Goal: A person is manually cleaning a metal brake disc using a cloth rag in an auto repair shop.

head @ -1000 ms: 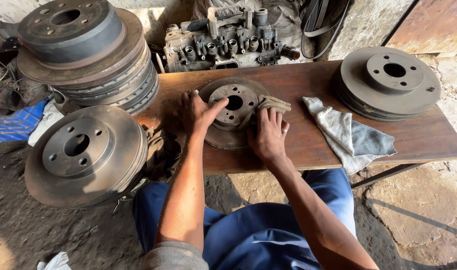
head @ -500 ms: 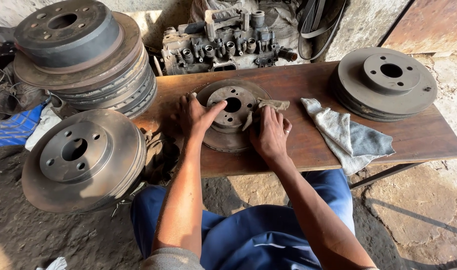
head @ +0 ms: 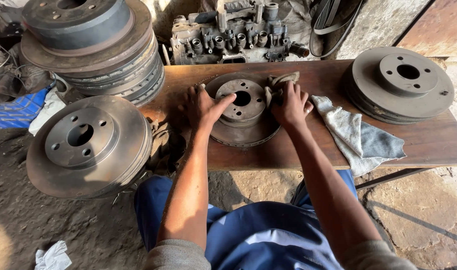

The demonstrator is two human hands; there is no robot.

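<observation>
A rusty brake disc (head: 244, 131) lies flat on the wooden bench (head: 298, 150) in front of me. My left hand (head: 202, 106) presses on the disc's left side, thumb resting on the raised hub. My right hand (head: 289, 105) holds a small brownish rag (head: 281, 80) against the disc's far right edge, fingers closed over it.
A grey-and-white cloth (head: 361, 137) lies on the bench to the right, beside a stack of discs (head: 401, 82). On the left, a tall pile of discs and drums (head: 91, 47) and a lower stack (head: 86, 145). An engine part (head: 233, 37) sits behind the bench.
My right hand has slid the rag from the disc's near right side up to its far right edge. The left hand has stayed on the disc's left side.
</observation>
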